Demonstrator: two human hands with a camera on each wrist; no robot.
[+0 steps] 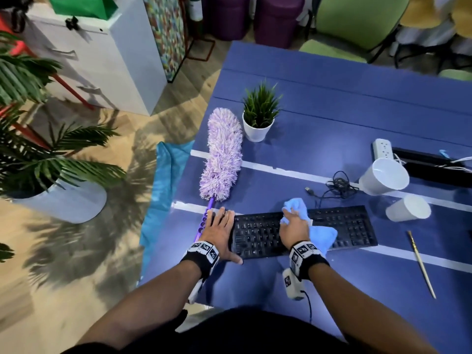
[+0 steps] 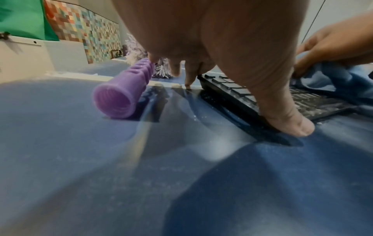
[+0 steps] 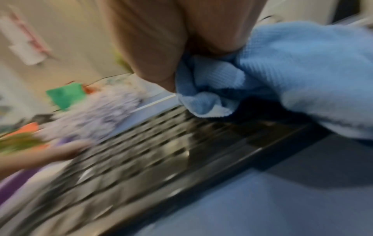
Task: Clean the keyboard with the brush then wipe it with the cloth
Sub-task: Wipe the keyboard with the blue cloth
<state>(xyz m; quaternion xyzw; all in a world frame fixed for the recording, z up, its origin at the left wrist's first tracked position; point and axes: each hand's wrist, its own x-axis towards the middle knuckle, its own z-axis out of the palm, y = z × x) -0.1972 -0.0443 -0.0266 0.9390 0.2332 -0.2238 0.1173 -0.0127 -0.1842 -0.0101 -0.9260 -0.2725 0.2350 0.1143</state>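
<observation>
The black keyboard point(image 1: 304, 232) lies along the tabletop's point(image 1: 357, 103) near edge. The right hand point(image 1: 293, 229) clutches the bunched blue cloth point(image 1: 323, 235) on its keys. The left hand point(image 1: 219, 231), fingers spread flat, braces its left end.

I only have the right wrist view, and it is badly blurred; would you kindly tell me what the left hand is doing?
Observer: In the head view the left hand lies flat at the left end of the keyboard, its fingers straight, holding nothing.
Operator: Thank you. Where is the brush?
Observer: A thin brush lies on the table to the right of the keyboard, apart from both hands.
Operator: Does the cloth cover the whole keyboard?
Observer: No. The cloth, gripped by the right hand, sits near the middle; both ends are bare.
</observation>
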